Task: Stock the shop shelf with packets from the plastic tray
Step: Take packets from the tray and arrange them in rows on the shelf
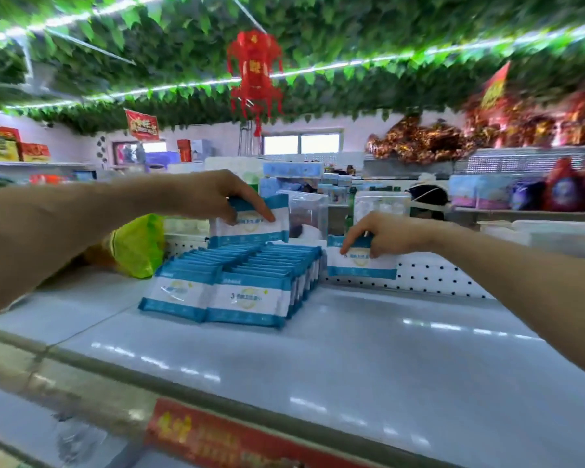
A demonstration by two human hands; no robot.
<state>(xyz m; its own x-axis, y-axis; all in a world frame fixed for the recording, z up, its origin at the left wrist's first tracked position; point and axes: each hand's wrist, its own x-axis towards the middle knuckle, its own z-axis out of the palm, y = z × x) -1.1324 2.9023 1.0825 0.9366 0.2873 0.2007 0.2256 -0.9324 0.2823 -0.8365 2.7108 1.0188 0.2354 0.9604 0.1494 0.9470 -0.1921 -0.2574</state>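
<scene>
The white shelf [368,349] carries two tight rows of blue-and-white packets [250,275] standing on edge, running from mid-shelf back to its perforated back panel [429,275]. A yellow-green bag [139,244] lies near the back left corner. The left hand [217,194] reaches over the far end of the rows and pinches the top of one upright packet [250,228] raised above them, while the right hand [382,234] grips a second packet [362,265] by its top edge, just right of the rows by the back panel.
</scene>
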